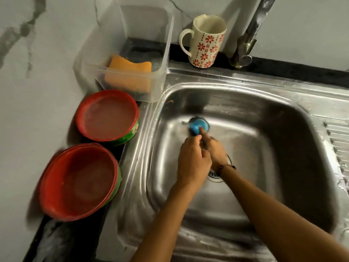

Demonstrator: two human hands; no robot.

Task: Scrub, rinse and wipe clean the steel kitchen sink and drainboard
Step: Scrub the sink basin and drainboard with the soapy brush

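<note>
Presently, item one: steel sink (264,148), centre of the frame, with both hands inside the basin. A blue scrubber (198,125) lay against the far floor of the basin, blurred by motion. The right hand (215,148) pressed on it with one finger stretched forward; whether its other fingers gripped the scrubber's handle could not be told. The left hand (192,163), just beside it, had its fingers curled, though what they held, if anything, was hidden.

Item two: drainboard (338,148), right edge of the frame, streaked with white residue and untouched by either hand.

Progress, as judged: scrubbing of the basin under way; no water ran from the tap (251,33), so rinsing and wiping seemingly remained, the drainboard likewise.

Sundries: flowered mug (205,42), clear tub (162,59) holding an orange sponge (130,72), and two stacks of red bowls (107,116) on the worktop at left.

Writing or brands: none legible.
</note>
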